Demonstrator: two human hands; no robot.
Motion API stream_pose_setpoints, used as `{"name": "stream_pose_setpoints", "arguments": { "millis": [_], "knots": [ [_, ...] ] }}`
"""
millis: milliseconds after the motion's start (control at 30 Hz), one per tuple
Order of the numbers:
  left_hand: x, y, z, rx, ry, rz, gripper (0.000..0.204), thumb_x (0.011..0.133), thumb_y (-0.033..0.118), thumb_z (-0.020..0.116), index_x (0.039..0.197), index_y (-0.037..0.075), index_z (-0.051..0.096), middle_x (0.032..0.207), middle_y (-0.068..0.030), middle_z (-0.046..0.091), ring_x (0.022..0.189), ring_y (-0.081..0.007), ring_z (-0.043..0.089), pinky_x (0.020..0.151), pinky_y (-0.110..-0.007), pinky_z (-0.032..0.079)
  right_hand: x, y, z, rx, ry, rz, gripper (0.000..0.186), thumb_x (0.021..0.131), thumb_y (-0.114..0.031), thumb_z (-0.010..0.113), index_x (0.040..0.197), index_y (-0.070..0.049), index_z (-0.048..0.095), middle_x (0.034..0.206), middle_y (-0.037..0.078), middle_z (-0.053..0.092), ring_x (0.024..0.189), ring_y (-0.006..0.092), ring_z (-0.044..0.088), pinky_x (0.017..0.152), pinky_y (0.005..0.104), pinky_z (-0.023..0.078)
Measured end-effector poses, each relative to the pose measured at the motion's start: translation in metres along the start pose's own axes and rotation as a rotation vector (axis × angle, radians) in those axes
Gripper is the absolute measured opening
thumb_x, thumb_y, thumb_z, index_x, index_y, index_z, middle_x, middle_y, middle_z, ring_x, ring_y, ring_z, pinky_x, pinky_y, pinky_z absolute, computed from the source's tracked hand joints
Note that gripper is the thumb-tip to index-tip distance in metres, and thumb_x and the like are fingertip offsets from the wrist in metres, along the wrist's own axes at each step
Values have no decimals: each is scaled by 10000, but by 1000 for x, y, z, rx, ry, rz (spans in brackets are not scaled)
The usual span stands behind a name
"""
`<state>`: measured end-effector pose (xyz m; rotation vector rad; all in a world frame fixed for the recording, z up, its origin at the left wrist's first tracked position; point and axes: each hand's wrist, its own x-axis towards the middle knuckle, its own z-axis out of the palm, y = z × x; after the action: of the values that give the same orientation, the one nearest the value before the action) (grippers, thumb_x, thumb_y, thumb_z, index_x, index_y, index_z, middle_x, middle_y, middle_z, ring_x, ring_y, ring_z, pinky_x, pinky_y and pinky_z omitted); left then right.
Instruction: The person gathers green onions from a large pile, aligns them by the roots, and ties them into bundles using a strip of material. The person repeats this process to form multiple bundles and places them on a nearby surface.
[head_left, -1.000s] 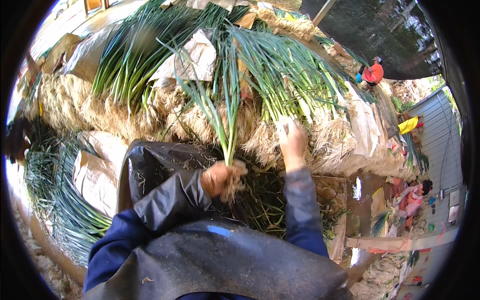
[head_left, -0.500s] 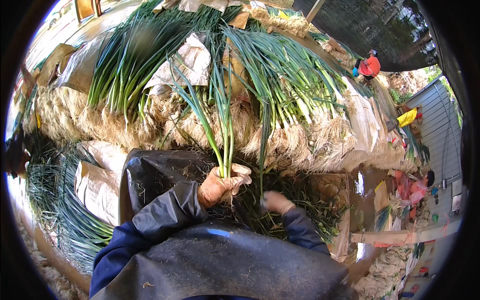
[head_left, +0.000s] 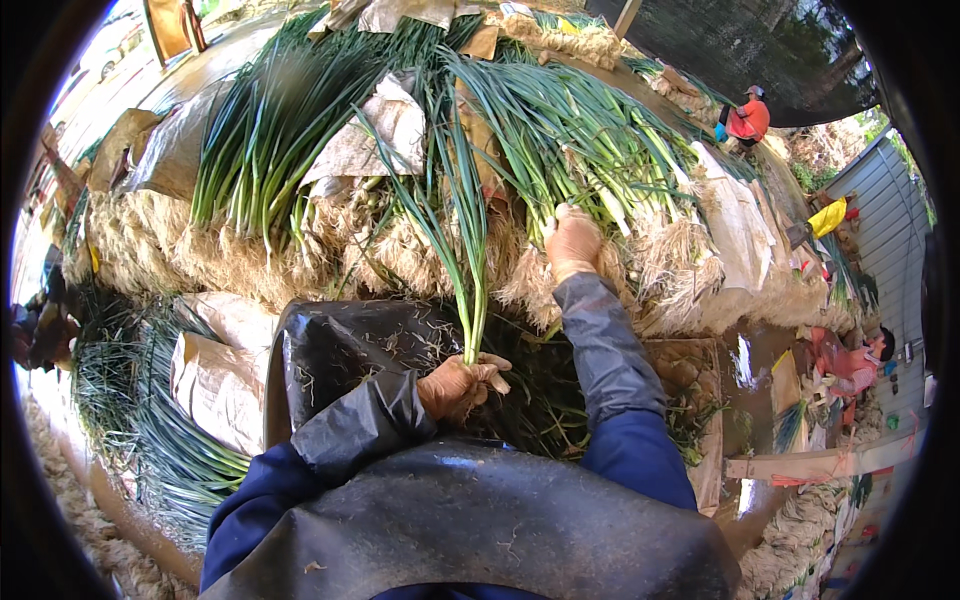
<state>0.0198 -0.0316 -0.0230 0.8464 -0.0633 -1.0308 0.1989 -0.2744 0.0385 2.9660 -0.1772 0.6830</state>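
Note:
My left hand (head_left: 460, 385), in a pale work glove, is closed round the white lower ends of a few green onions (head_left: 470, 315), whose long leaves lean up over the pile. My right hand (head_left: 570, 240) reaches forward to a row of green onions (head_left: 630, 200) with shaggy pale roots, fingers curled at their stems, the gripped part hidden. A black plastic sheet (head_left: 350, 340) with stray root bits lies just beyond my left hand, and dark leaf scraps (head_left: 530, 400) lie between my forearms.
More onions (head_left: 170, 430) and pale sacks (head_left: 220, 390) lie at left. A co-worker in orange (head_left: 745, 125) sits at upper right, another in pink (head_left: 850, 370) at right, and a dark-clothed person (head_left: 45, 320) at far left. A wooden beam (head_left: 810, 465) crosses the lower right.
My right hand dropped down beside the dark leaf scraps half a second ago and is now back up at the onion row. My left hand still holds its onions, now slightly further right.

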Motion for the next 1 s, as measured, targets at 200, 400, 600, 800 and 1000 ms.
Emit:
{"name": "stream_pose_setpoints", "arguments": {
  "millis": [200,400,600,800,1000],
  "knots": [
    [-32,13,5,-55,-130,162,362,966,266,630,1206,-5,628,944,-94,704,580,-89,526,519,-220,419,-143,17,1,496,-116,-252,137,849,-190,654,753,-117,592,609,52,557,559,235,570,523,391,474],
    [-28,18,25,18,-139,295,227,982,164,596,1117,6,689,859,-101,712,543,-71,520,496,-211,396,-229,40,-5,525,-980,-461,267,870,-303,620,959,-67,710,904,168,706,798,363,675,723,437,538],
    [-3,12,21,-42,474,165,224,979,116,564,1147,13,671,893,-92,722,544,-104,553,466,-244,450,-90,33,-4,96,-38,183,199,921,-273,680,1063,-151,614,708,9,650,548,130,541,470,312,436],
    [2,20,0,-59,349,419,561,981,201,598,1446,-30,385,1233,-125,625,1101,-206,598,927,-381,507,-138,-18,-30,940,-183,66,163,923,-209,680,891,-70,601,726,21,609,614,150,561,535,313,470],
    [-3,8,1,-135,225,142,276,959,133,629,1193,-13,634,889,-88,708,745,-165,673,639,-286,560,-205,-53,-61,1667,-503,371,209,1015,-222,559,1042,-26,627,719,-37,545,602,50,477,554,193,418]
  ]
}}
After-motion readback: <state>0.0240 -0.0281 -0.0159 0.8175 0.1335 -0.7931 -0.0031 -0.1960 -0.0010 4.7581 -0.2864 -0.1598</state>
